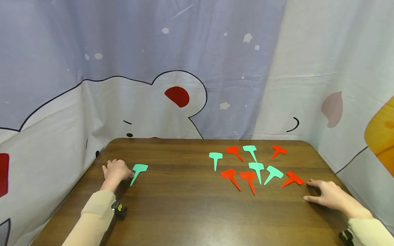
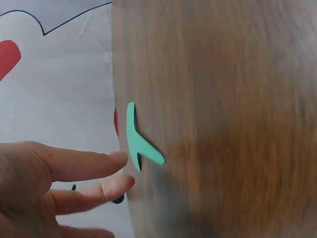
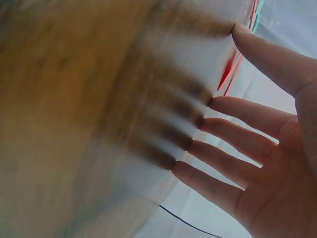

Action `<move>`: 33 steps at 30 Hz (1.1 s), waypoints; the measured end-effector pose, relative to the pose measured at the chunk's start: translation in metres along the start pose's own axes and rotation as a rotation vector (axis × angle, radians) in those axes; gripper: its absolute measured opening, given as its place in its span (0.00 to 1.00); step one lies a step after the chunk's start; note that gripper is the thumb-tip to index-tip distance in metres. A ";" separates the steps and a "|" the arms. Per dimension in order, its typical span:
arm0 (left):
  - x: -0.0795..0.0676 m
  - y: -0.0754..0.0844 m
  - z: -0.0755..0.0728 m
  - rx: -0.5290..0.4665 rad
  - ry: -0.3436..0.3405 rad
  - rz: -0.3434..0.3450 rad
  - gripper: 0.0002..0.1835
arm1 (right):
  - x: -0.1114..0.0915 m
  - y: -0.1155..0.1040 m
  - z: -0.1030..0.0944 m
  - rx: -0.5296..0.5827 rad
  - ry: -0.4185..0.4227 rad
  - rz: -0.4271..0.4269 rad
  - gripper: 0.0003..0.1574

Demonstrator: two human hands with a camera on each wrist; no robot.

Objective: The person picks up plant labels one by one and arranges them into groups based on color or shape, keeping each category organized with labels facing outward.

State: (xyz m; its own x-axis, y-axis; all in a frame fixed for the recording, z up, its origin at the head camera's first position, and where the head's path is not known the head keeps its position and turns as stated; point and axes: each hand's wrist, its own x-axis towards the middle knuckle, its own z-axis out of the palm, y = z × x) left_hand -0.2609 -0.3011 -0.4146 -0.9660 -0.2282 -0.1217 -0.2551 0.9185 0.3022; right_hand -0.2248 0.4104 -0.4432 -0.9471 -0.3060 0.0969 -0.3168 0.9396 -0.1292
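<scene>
My left hand (image 1: 117,171) is at the left side of the wooden table, its fingers extended. Right by its thumb lies a mint-green T-shaped plant label (image 1: 140,168). In the left wrist view the fingertips come close to this green label (image 2: 134,136); whether they touch it I cannot tell. At the right, my right hand (image 1: 330,194) has its fingers spread, with the fingertips on the tabletop in the right wrist view. It holds nothing. Just left of its fingers lies a red T-shaped plant label (image 1: 293,179).
Several more green labels (image 1: 257,167) and red labels (image 1: 248,176) lie scattered flat on the right half of the wooden table (image 1: 172,205). A printed curtain (image 1: 215,61) hangs behind the table and along its sides.
</scene>
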 end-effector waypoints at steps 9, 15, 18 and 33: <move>0.004 -0.019 0.003 -0.033 0.138 0.282 0.13 | 0.000 0.000 0.000 -0.001 0.002 -0.001 0.42; 0.011 -0.030 0.004 -0.098 0.115 0.378 0.27 | -0.001 0.000 -0.001 -0.001 -0.003 0.002 0.42; 0.016 -0.035 0.007 -0.094 0.103 0.447 0.31 | -0.001 0.000 -0.001 -0.002 -0.004 -0.001 0.42; 0.025 -0.028 0.009 -0.066 -0.068 0.483 0.36 | 0.000 0.000 -0.001 0.000 -0.008 0.001 0.43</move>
State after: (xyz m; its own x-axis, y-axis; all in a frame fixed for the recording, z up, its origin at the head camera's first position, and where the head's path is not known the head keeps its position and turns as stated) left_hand -0.2770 -0.3298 -0.4344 -0.9701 0.2424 -0.0141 0.2169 0.8912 0.3984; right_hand -0.2251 0.4104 -0.4424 -0.9479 -0.3058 0.0891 -0.3155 0.9400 -0.1298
